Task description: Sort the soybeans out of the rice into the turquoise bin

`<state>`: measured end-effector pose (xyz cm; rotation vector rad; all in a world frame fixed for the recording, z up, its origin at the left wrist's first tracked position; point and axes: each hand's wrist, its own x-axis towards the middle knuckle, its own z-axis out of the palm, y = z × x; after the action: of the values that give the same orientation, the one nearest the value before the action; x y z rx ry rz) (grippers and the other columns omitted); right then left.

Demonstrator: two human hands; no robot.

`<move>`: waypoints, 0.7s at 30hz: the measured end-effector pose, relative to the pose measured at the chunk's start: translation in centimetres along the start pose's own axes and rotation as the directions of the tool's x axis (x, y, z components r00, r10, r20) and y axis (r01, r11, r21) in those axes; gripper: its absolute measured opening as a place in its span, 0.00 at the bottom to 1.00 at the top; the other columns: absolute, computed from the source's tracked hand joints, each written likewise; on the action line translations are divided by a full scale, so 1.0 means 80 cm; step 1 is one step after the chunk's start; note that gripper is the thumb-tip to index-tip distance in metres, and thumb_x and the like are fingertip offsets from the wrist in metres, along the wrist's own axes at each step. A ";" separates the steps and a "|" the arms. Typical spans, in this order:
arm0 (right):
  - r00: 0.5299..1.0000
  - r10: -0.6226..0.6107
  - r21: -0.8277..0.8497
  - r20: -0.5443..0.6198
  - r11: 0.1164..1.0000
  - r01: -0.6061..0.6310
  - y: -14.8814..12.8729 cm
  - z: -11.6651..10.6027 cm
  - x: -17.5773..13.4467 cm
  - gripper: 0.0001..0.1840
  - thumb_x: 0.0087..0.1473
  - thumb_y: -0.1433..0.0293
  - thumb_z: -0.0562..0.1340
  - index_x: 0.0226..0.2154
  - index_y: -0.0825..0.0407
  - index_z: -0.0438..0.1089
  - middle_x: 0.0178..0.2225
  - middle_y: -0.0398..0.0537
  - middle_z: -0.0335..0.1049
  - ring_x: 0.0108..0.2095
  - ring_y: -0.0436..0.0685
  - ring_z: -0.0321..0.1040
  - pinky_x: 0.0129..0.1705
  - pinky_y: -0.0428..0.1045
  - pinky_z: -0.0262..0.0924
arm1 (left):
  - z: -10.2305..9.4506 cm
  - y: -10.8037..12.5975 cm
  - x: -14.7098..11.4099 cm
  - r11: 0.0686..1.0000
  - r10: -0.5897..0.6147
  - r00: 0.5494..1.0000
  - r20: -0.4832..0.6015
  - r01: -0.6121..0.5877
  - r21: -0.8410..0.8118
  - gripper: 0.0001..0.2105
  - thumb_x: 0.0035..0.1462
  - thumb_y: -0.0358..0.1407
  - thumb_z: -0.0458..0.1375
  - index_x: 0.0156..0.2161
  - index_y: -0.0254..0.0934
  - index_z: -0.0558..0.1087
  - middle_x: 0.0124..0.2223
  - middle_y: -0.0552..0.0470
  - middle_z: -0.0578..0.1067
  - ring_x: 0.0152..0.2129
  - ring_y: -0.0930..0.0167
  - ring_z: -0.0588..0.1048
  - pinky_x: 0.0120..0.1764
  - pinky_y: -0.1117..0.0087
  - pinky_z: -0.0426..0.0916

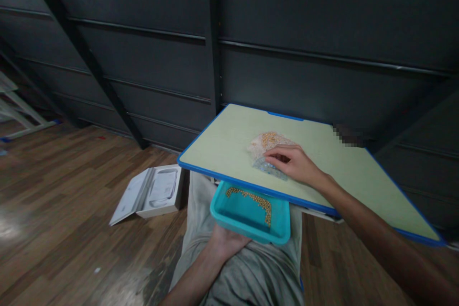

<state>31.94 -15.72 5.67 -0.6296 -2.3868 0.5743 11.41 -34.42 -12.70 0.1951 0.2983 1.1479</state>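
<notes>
My left hand supports a teal plastic tray from below, over my lap; most of its fingers are hidden under the tray. Small round gold beads lie in the tray along its far and right sides. Above the table, my right hand has thumb and fingertips drawn together over what looks like a clear plastic bag. Gold beads cluster at the far part of this bag, and bluish, shiny bits show at its near part. Whether anything is between the right fingertips is too small to tell.
The pale yellow table has a blue rim; the tray's far edge sits just under its near edge. An open white box stands on the wooden floor at left. A dark panelled wall rises behind the table.
</notes>
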 end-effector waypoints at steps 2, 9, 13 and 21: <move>0.999 -0.017 -0.051 -0.033 0.999 0.016 0.005 -0.003 0.001 0.10 0.76 0.64 0.71 0.47 0.43 0.92 0.47 0.52 0.93 0.45 0.65 0.87 0.53 0.60 0.78 | -0.003 0.000 0.001 1.000 -0.004 1.000 0.005 0.004 0.004 0.18 0.72 0.46 0.68 0.60 0.43 0.91 0.70 0.41 0.88 0.81 0.49 0.71 0.85 0.40 0.60; 0.993 -0.093 -0.125 -0.075 0.989 0.083 0.016 -0.014 0.000 0.10 0.77 0.65 0.70 0.50 0.43 0.91 0.49 0.52 0.94 0.49 0.66 0.89 0.58 0.61 0.79 | -0.012 0.001 0.002 0.999 0.006 1.000 0.015 -0.007 0.046 0.28 0.67 0.51 0.74 0.67 0.42 0.86 0.65 0.40 0.91 0.76 0.46 0.79 0.84 0.38 0.62; 0.984 -0.064 -0.157 -0.163 0.987 0.038 0.033 -0.040 0.019 0.11 0.77 0.64 0.70 0.49 0.43 0.92 0.48 0.52 0.93 0.45 0.64 0.88 0.51 0.58 0.79 | -0.020 0.001 0.000 0.998 0.020 1.000 0.000 -0.020 0.053 0.24 0.67 0.48 0.75 0.64 0.42 0.88 0.61 0.41 0.93 0.76 0.46 0.79 0.82 0.39 0.65; 0.837 0.156 -0.140 -0.525 0.954 -0.266 0.128 -0.099 0.057 0.13 0.69 0.61 0.72 0.45 0.50 0.92 0.40 0.55 0.93 0.38 0.64 0.85 0.45 0.57 0.78 | -0.054 0.004 -0.006 0.999 0.035 0.984 -0.173 -0.036 -0.002 0.23 0.75 0.40 0.68 0.71 0.43 0.85 0.61 0.39 0.93 0.67 0.48 0.87 0.76 0.39 0.75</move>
<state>36.84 -3.11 7.96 -1.0118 -1.8936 0.2035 9.49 -34.73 -16.59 0.0962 0.4473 1.2033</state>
